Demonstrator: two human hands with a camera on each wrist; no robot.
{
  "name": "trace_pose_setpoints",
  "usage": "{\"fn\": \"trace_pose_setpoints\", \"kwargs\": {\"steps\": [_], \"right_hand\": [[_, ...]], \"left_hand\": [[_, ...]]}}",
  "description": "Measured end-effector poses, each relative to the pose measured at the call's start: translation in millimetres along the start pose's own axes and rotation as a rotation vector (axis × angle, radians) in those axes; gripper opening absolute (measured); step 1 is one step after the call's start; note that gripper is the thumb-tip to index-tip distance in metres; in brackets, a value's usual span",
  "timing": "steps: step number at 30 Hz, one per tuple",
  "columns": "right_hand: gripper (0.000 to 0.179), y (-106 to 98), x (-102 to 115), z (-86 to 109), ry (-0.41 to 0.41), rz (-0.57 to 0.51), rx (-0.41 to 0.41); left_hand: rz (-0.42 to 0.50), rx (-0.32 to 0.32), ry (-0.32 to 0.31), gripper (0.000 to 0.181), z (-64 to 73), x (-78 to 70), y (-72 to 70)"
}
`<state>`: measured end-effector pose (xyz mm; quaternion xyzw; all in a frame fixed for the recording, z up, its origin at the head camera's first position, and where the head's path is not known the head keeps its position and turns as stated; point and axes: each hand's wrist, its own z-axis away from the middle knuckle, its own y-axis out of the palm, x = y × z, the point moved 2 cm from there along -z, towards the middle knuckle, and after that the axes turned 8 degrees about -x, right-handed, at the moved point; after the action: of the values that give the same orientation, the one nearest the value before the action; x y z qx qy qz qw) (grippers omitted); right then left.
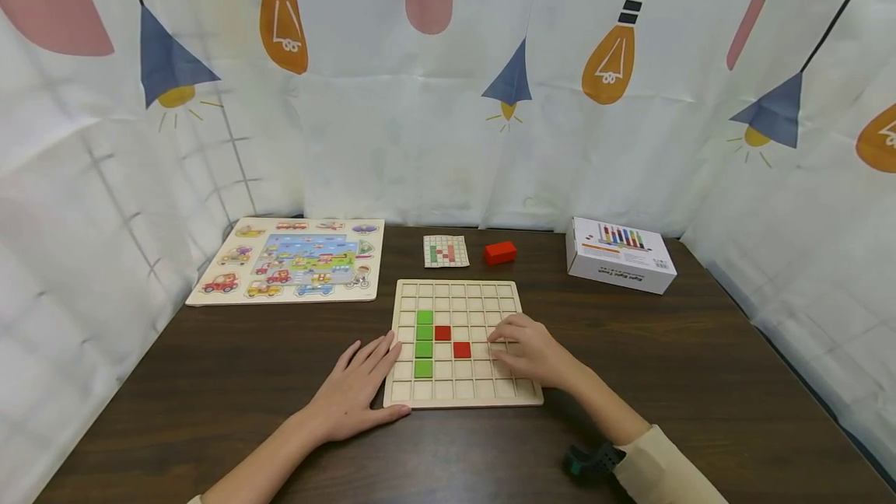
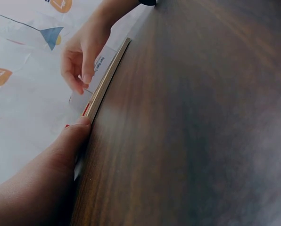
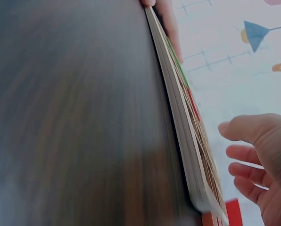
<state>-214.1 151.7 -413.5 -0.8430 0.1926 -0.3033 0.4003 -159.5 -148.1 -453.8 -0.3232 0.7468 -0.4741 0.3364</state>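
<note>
A wooden grid board (image 1: 458, 294) lies on the dark table. It holds a column of green blocks (image 1: 424, 342) and two red blocks (image 1: 442, 333), set diagonally. My left hand (image 1: 364, 379) lies flat on the table, fingers straight, its thumb against the board's left front corner. My right hand (image 1: 521, 344) rests on the board's right side, fingers loosely bent, fingertips on the cells beside the red blocks; I see nothing held in it. The left wrist view shows the board's edge (image 2: 107, 82) and the right hand (image 2: 81, 52) above it. In the right wrist view the right hand's fingers (image 3: 253, 162) hang relaxed beside the board (image 3: 183, 127).
Behind the board lie a small pattern card (image 1: 446, 250) and a loose red block (image 1: 500, 252). A white box (image 1: 620, 254) stands at the back right, and a vehicle puzzle (image 1: 294, 259) lies at the back left. A patterned curtain encloses the table.
</note>
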Motion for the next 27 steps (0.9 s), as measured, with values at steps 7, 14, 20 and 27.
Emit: {"fn": "trace_pose_setpoints", "kwargs": {"steps": [7, 14, 20, 27], "right_hand": [[0.014, -12, -9, 14.8, 0.033, 0.027, -0.014], [0.016, -25, -23, 34.3, 0.048, 0.021, -0.017], [0.021, -36, -34, 51.4, 0.043, 0.068, -0.047], [0.022, -47, -44, 71.8, 0.123, 0.082, -0.046]], "left_hand": [[0.006, -0.001, -0.001, 0.091, 0.1, -0.4, -0.2], [0.006, 0.002, 0.0, 0.091, -0.2, -0.9, 0.4], [0.012, 0.001, 0.001, 0.091, -0.7, -0.5, -1.2], [0.01, -0.002, -0.001, 0.091, -0.3, -0.4, -0.8]]}}
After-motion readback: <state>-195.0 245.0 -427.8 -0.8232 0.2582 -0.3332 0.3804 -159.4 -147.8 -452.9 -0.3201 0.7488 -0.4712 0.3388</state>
